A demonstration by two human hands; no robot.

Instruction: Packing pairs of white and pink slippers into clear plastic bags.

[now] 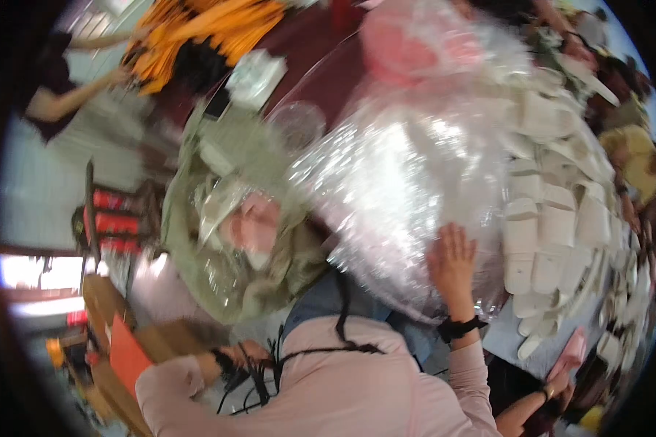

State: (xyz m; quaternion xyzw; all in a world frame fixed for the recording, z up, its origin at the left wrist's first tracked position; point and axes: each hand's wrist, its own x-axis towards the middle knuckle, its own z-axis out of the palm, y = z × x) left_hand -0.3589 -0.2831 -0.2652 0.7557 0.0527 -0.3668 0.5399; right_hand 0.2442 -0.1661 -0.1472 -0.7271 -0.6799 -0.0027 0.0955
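Note:
My right hand [452,264] lies on a large heap of clear plastic bags [397,164], its fingers stretched out and spread. The plastic is shiny and crumpled, with a pinkish tint toward the near edge. Down by my waist on the left is my left hand [251,355], close to several thin black cords [261,379]. Blur hides its fingers, and I cannot make out whether it grips the cords. Left of the heap sits a green sack [178,218], with pink pieces [251,222] and clear plastic in its mouth.
White slippers [554,218] crowd the table's right side. At lower right another person's hand [559,386] holds a pink slipper [572,352]. Someone at upper left handles orange strips [219,29]. A red stool [116,222] and cardboard boxes [102,306] stand at left.

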